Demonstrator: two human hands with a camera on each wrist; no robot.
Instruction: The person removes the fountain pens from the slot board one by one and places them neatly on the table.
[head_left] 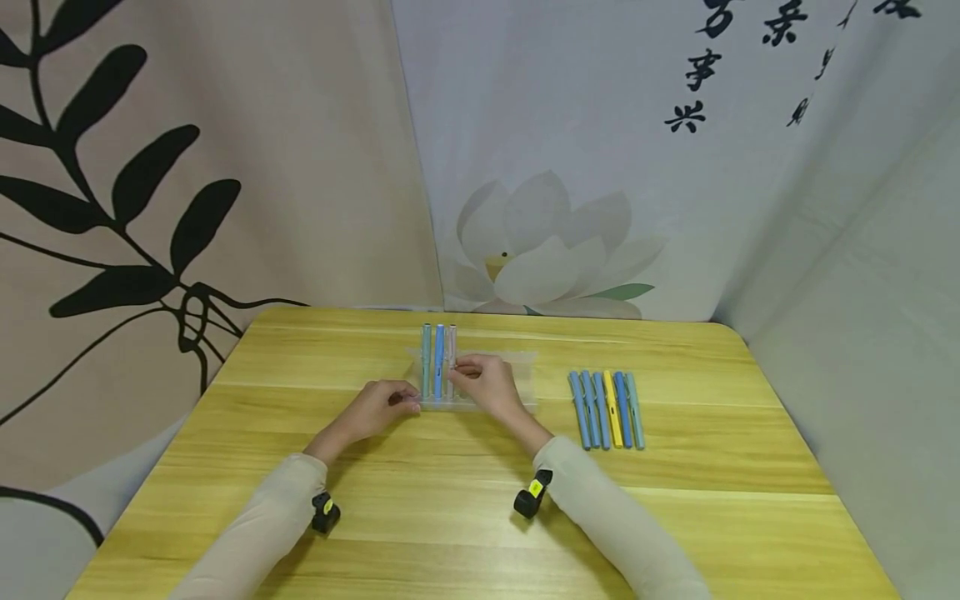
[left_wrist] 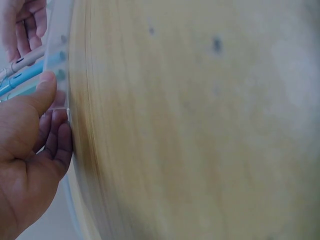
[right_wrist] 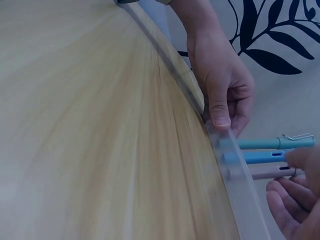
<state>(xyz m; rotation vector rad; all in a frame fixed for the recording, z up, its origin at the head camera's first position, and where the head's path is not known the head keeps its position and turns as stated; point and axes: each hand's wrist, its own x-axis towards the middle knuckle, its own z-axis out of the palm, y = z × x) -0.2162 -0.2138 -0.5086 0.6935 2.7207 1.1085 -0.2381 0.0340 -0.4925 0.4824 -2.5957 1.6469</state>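
Observation:
A clear plastic pen tray [head_left: 523, 377] lies near the table's far edge. Standing side by side in its left part are a teal pen [head_left: 426, 358], a blue pen [head_left: 439, 354] and a pale pink pen [head_left: 452, 337]. My left hand [head_left: 382, 406] pinches the tray's near left corner, thumb on top and fingers beneath, as the left wrist view shows. With thumb and fingers, my right hand [head_left: 486, 383] holds the pink pen [right_wrist: 265, 172] near its clip end. The clip of the teal pen [right_wrist: 265, 143] shows in the right wrist view.
To the right on the wooden table [head_left: 712, 500] lies a row of several pens, blue and teal, with one yellow pen [head_left: 612, 408] among them. Behind the table hangs a printed curtain [head_left: 562, 125]. Each wrist wears a small black camera [head_left: 531, 497].

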